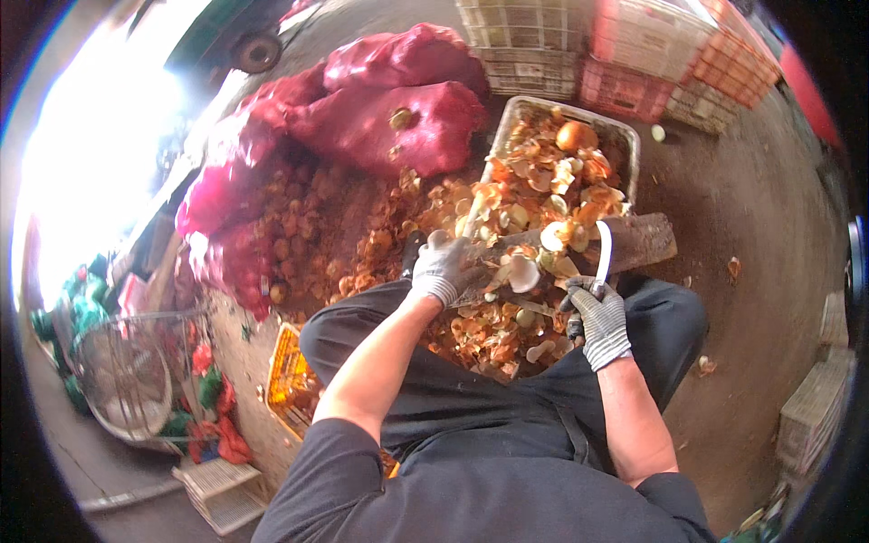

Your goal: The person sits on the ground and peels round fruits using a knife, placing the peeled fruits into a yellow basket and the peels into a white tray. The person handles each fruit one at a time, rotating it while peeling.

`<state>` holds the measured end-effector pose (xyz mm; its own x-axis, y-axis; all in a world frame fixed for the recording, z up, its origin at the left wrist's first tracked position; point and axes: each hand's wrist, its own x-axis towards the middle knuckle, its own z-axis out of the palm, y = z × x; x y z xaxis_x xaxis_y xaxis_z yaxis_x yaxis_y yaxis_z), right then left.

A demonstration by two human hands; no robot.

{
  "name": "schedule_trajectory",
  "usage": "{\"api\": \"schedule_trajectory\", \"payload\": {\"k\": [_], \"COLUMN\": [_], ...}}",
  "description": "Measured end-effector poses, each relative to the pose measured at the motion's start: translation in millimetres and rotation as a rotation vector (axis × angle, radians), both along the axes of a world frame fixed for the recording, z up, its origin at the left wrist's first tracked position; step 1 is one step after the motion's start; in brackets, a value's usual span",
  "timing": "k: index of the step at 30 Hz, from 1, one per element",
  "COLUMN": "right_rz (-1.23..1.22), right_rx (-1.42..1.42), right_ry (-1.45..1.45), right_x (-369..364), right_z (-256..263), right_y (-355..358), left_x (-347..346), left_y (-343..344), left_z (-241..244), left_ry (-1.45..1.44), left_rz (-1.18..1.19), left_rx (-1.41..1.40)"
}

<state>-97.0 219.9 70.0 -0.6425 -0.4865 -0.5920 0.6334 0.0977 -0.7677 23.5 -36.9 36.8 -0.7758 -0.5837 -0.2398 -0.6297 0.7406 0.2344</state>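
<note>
My left hand, in a grey-white knit glove, is at the left of a wooden log, by the near left edge of a plastic crate; its fingers are blurred and whether it holds something cannot be told. My right hand, in a striped grey glove, is closed around the handle of a curved blade that points up and away. Onion skins and cut onion pieces lie on the log, in the crate and between the legs. An orange-brown onion rests on the skins in the crate.
Red mesh sacks stand at the back left, beside loose onions. Stacked plastic crates are at the back. A yellow crate is by the left leg, a round wire-guarded fan farther left. A folding step lies below it.
</note>
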Motion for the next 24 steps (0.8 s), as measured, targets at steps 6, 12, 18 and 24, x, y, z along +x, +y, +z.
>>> {"api": "schedule_trajectory", "payload": {"k": [6, 12, 18, 24], "right_rz": [0.011, 0.194, 0.248, 0.274], "right_rx": [-0.002, -0.07, 0.02, 0.113], "right_ry": [-0.042, 0.051, 0.134, 0.255], "right_x": [-0.9, 18.9, 24.1, 32.5], "right_z": [-2.5, -8.1, -31.2, -54.1], "right_y": [2.3, -28.4, -28.9, -33.9], "left_x": [24.3, 5.7, -12.1, -14.6], "left_y": [-6.1, 1.5, 18.8, 23.1], "left_z": [-31.7, -6.3, -8.5, -32.6], "left_ry": [0.226, -0.009, 0.024, 0.131], "left_rz": [-0.143, 0.025, -0.125, -0.006], "left_rx": [0.333, 0.342, 0.375, 0.451]}}
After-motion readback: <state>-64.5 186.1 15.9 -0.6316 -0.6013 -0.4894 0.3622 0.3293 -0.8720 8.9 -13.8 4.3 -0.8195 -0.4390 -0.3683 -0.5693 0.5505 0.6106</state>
